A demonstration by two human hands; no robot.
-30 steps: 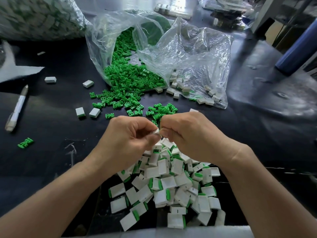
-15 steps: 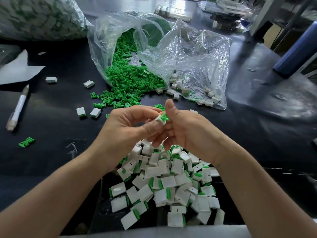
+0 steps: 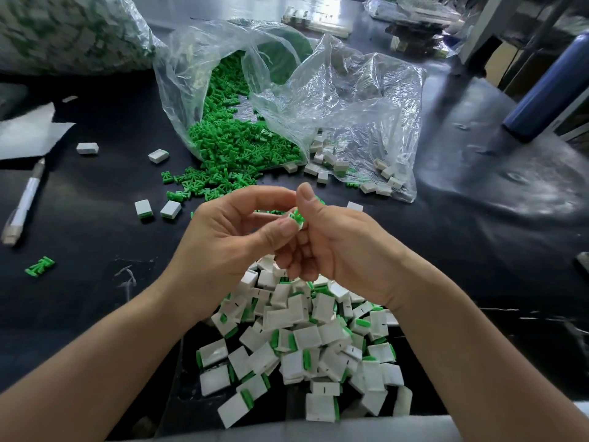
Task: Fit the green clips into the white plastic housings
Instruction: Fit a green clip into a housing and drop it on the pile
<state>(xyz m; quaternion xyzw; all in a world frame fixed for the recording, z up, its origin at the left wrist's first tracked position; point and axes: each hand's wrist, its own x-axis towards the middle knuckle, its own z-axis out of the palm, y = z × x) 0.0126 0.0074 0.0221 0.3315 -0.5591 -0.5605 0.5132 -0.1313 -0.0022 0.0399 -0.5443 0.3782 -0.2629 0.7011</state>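
Between the fingertips, head view: the left hand [image 3: 229, 247] pinches a white housing [image 3: 290, 216] with thumb and forefinger; the right hand [image 3: 344, 250], fingers curled, grips a green clip [image 3: 299, 215] touching that housing. Below the fingers lies a pile of assembled housings [image 3: 306, 346]; beyond them, loose clips [image 3: 242, 148] spill from a clear bag [image 3: 350, 100] onto the black table [image 3: 95, 193].

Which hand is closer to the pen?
Left. The left hand is off to the right of the pen; the right hand is just beyond it, farther from the pen.
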